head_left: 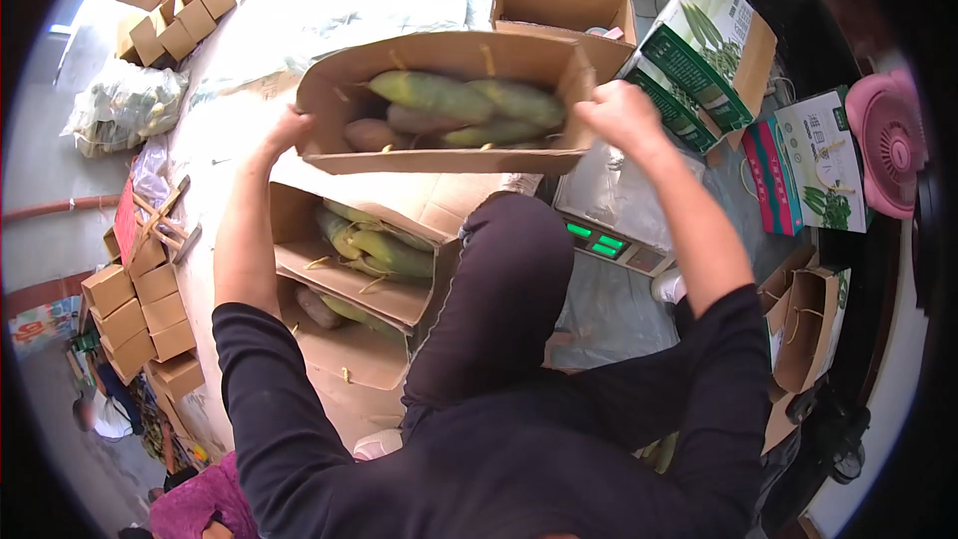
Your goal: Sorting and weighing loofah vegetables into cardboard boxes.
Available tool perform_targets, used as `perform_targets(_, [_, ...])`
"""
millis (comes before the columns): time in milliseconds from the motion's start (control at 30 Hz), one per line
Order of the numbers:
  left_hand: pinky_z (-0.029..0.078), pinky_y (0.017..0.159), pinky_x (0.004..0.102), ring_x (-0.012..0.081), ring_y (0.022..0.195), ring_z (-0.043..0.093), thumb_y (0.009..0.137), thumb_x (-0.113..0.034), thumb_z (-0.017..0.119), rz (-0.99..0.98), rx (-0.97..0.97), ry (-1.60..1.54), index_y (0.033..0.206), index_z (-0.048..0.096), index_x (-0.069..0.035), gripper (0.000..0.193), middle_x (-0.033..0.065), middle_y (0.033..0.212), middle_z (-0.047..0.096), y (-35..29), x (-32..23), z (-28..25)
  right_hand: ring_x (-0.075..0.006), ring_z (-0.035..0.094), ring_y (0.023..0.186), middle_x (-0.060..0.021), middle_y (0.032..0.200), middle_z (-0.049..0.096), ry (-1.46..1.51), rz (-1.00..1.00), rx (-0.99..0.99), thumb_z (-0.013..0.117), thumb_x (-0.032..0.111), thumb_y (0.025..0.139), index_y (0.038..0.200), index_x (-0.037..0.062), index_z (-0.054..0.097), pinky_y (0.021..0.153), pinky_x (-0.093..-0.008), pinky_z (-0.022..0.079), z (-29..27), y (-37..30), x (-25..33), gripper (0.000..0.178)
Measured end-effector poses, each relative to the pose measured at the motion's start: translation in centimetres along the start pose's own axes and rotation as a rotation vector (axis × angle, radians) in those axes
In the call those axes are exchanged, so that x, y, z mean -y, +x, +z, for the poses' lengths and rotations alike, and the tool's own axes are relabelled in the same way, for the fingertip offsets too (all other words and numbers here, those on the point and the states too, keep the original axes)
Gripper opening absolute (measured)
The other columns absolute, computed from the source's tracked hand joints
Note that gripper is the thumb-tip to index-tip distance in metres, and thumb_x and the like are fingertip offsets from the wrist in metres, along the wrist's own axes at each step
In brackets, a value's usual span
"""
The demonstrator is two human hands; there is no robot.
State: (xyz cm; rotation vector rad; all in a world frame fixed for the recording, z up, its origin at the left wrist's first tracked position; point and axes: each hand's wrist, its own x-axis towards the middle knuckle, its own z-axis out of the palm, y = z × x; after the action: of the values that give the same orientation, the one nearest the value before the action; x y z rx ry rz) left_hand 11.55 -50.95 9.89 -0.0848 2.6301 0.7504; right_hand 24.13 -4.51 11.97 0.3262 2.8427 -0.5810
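A cardboard box [439, 162] hangs raised in front of me, held at its two ends. My left hand [288, 130] is closed on its left end, and my right hand [621, 115] grips the right end. Inside lie long green vegetables [424, 93], perhaps radishes, over reddish-brown roots [374, 134] that look like sweet potatoes. Nearer me, left of my raised knee, stands an open box [344, 277] with similar green vegetables [394, 253]. Another box [344, 357] in front of it holds a brown root [317, 307] and something green.
A scale with green lit displays [596, 240] sits right of my knee. Beyond it are an open carton [564, 0], green-and-white printed boxes [714, 40] and a pink fan [888, 145]. Stacked small boxes [140, 314] and a clear bag [130, 108] are at left. A person's purple sleeve [200, 499] shows lower left.
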Motion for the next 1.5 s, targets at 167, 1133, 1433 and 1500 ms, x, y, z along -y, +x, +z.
perform_targets(167, [0.049,0.081,0.0419,0.0351,0.089,0.064,0.079,-0.035,0.055,-0.046,-0.156,0.706,0.099,0.068,-0.006,0.037,0.0200,0.093,0.066,1.1,9.7,-3.2,-0.0345,0.063,0.085,-0.0177,0.088,0.066,0.081,-0.071,0.089,0.058,0.037,0.073,0.084,0.0061,0.070,0.078,-0.0421,0.050,10.7,1.3,5.2,0.035])
perform_targets(1133, [0.044,0.088,0.0404,0.0282,0.104,0.056,0.074,-0.017,0.066,0.340,-0.062,0.474,0.109,0.061,-0.009,0.036,0.0110,0.109,0.059,-9.0,-3.2,14.3,-0.0211,0.064,0.081,-0.0086,0.085,0.067,0.414,0.266,-0.136,0.063,0.025,0.076,0.093,0.0072,0.067,0.070,-0.0342,0.050,-3.0,-19.4,-27.4,0.025])
perform_targets(1433, [0.043,0.092,0.0320,0.0223,0.103,0.057,0.081,-0.001,0.056,0.648,0.209,-0.055,0.111,0.059,0.002,0.030,0.0127,0.108,0.062,-16.3,-23.2,13.0,-0.0110,0.060,0.072,-0.0021,0.087,0.064,1.089,0.768,-0.574,0.061,0.021,0.083,0.104,0.0078,0.063,0.056,-0.0246,0.046,-0.8,-31.7,-38.4,0.024])
perform_targets(1500, [0.042,0.093,0.0329,0.0235,0.105,0.057,0.079,0.000,0.056,0.741,0.206,-0.002,0.110,0.059,0.002,0.031,0.0127,0.108,0.062,-17.6,-26.5,13.7,-0.0111,0.060,0.071,-0.0015,0.088,0.063,1.192,0.844,-0.688,0.061,0.020,0.084,0.106,0.0092,0.061,0.056,-0.0247,0.046,0.1,-33.3,-40.9,0.025])
